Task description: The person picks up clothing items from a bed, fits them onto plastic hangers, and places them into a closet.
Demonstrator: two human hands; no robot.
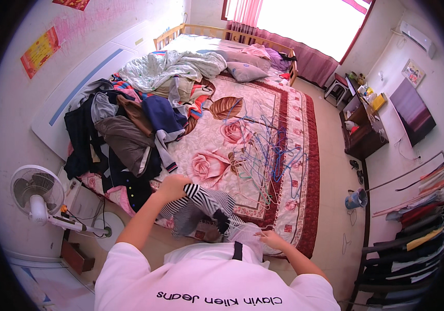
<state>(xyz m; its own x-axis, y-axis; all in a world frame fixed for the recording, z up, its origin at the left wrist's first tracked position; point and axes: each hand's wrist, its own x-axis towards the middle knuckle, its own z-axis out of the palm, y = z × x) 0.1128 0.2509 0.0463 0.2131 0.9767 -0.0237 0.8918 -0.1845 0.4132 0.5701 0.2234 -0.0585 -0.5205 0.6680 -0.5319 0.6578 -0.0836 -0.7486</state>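
Note:
My left hand (174, 187) is closed on the gathered edge of a black-and-white striped garment (209, 203), which hangs down in front of my body. To the right, my right hand (271, 239) pinches at the garment's pale, finely striped end; what lies between its fingers is too small to make out. Beyond the garment is the bed with a rose-patterned cover (297, 228). A tangle of blue, white and green wire hangers (279, 155) lies on it. Left of the hangers, a heap of clothes (123, 135) in black, brown, grey and navy is piled up.
A white fan (38, 192) stands by the bed's left side. A crumpled pale quilt (165, 70) and a pillow (246, 72) lie at the far end. On the right are a dark desk (361, 140), a blue bucket (356, 199) and a rack of hung clothes (413, 249).

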